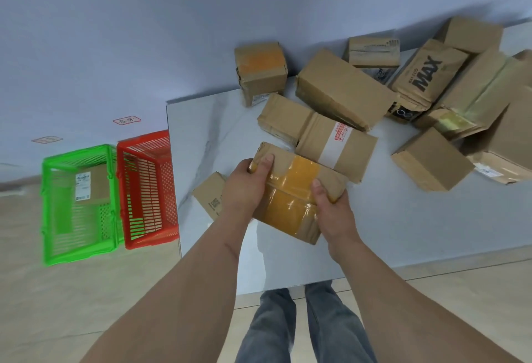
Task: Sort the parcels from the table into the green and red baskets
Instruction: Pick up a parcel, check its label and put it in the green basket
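- Looking down from the head camera, we see both our hands holding one cardboard parcel with yellow tape [290,189] over the near part of the grey table [403,218].
- Our left hand [247,187] grips the parcel's left end, with the thumb curled over the top edge.
- Our right hand [331,204] grips its right side, with the thumb pressed on top and the fingers tucked under where we cannot see them.
- A small flat parcel [208,194] lies on the table just beside our left wrist, partly hidden by it.
- A long parcel with a white band [316,135] lies just behind the one we hold.
- A small cube parcel with orange tape [260,70] sits near the table's far left corner.
- A big pile of brown boxes fills the far right of the table, and one of them is a box printed MAX [429,73].
- The green basket [77,204] stands on the floor to the left of the table, with one labelled parcel [92,184] inside it.
- The red basket [148,187] stands between the green basket and the table, touching the green one, and we cannot tell what is in it.
- Our legs in blue jeans [302,328] show below the table edge.
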